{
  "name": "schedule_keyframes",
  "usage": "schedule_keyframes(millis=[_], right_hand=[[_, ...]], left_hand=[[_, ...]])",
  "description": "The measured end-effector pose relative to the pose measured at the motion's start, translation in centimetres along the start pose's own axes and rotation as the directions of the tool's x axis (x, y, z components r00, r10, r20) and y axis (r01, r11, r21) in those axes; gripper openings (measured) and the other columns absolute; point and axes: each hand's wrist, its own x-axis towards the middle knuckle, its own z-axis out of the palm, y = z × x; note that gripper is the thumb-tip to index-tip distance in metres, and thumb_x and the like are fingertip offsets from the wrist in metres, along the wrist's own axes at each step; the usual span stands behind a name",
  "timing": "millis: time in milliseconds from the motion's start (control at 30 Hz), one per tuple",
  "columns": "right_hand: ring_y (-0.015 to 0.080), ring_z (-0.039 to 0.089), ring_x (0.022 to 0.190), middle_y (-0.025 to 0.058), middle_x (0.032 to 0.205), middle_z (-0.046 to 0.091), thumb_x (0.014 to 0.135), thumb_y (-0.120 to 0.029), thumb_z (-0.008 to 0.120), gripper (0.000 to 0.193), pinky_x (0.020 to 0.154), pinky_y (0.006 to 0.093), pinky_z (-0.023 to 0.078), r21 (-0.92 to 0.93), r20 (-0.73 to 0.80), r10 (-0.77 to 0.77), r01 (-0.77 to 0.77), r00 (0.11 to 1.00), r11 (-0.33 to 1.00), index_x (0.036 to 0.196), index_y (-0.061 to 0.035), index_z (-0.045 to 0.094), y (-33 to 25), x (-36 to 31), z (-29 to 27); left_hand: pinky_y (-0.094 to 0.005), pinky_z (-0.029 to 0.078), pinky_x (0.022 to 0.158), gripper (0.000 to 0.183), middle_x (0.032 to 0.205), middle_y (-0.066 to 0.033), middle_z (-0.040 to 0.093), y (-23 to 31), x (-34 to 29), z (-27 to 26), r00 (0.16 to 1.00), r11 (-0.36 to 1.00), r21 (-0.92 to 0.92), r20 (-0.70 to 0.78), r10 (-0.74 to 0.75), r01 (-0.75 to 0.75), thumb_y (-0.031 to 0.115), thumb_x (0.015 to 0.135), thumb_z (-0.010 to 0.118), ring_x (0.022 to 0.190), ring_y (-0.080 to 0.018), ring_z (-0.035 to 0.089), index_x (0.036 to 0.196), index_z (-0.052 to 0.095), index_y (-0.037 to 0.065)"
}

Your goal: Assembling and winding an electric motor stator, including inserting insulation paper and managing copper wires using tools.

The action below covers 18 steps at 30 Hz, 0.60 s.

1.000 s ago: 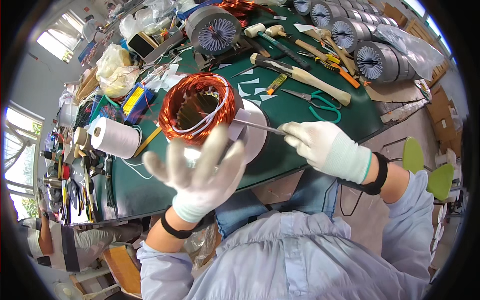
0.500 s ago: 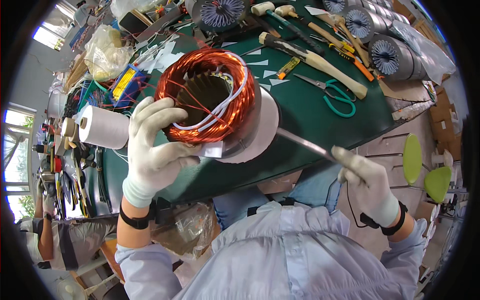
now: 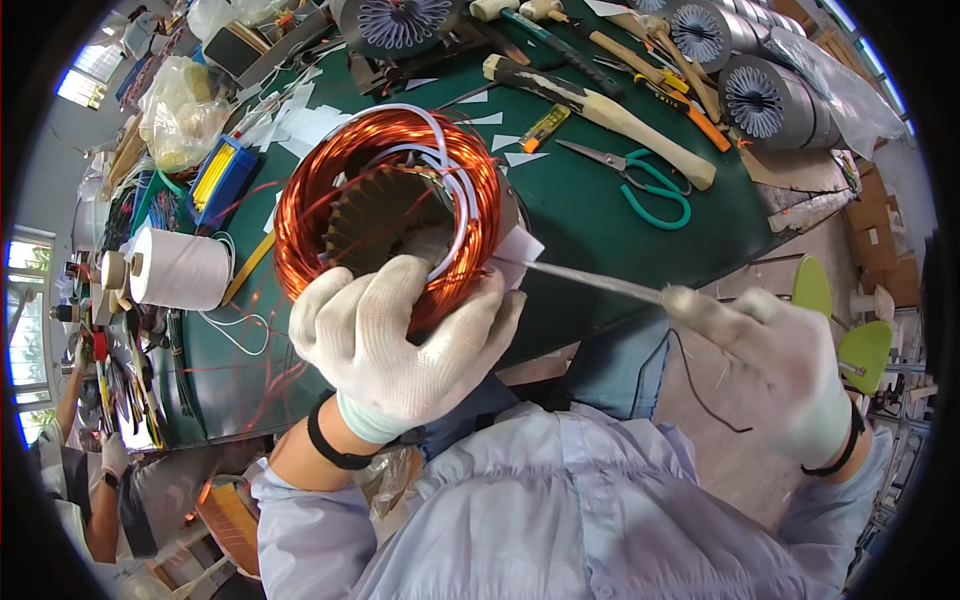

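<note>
A motor stator [image 3: 303, 215] with a thick ring of copper windings stands tilted on the green table, its hollow bore facing up. White sleeving [image 3: 466, 205] loops along the coil's right side. My gloved left hand [image 3: 405, 340] grips the near side of the windings, fingers curled over the rim. In my gloved right hand [image 3: 765, 355], partly blurred, is a thin metal rod [image 3: 595, 280] that points left. Its tip meets a small white slip of insulating paper [image 3: 518, 246] at the stator's right side; exact contact cannot be made out.
Scissors with teal handles [image 3: 655, 190], a yellow-orange cutter [image 3: 545, 128] and a wooden-handled hammer [image 3: 610, 120] lie beyond. More stators [image 3: 765, 100] stand far right. A white thread spool [image 3: 182, 268] and blue box [image 3: 222, 180] are left. Another person's hand [image 3: 113, 455] shows far left.
The stator has turned and shifted left, and the white slip now sits on its right. My left hand moved from its left side to the near rim. The rod now reaches that slip.
</note>
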Motion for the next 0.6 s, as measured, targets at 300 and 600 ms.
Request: schedule_keyframes(millis=[300, 600], right_hand=[[0.0314, 0.064, 0.071, 0.0151, 0.083, 0.066, 0.079, 0.012, 0.052, 0.064, 0.067, 0.0371, 0.057, 0.062, -0.035, -0.137, 0.139, 0.990, 0.988, 0.137, -0.0086, 0.068, 4.7, 2.9, 3.0], [0.0249, 0.074, 0.112, 0.0188, 0.125, 0.073, 0.091, 0.012, 0.047, 0.052, 0.096, 0.0308, 0.055, 0.537, 0.011, 0.005, -0.010, 1.000, 0.843, 0.137, -0.0029, 0.067, 4.2, 4.5, 3.8]], left_hand=[[-0.0380, 0.045, 0.084, 0.023, 0.101, -0.0024, 0.064, 2.3, 1.5, 2.0, 0.993, 0.992, 0.089, -0.083, -0.083, 0.090, 0.030, 0.069, 0.087, 0.088, -0.0217, 0.056, 0.088, 0.075, 0.031], [-0.0391, 0.043, 0.084, 0.032, 0.103, -0.0043, 0.063, 3.1, 1.9, 2.5, 0.988, 0.992, 0.072, -0.115, -0.099, 0.108, 0.021, 0.058, 0.091, 0.089, -0.0239, 0.057, 0.083, 0.071, 0.029]])
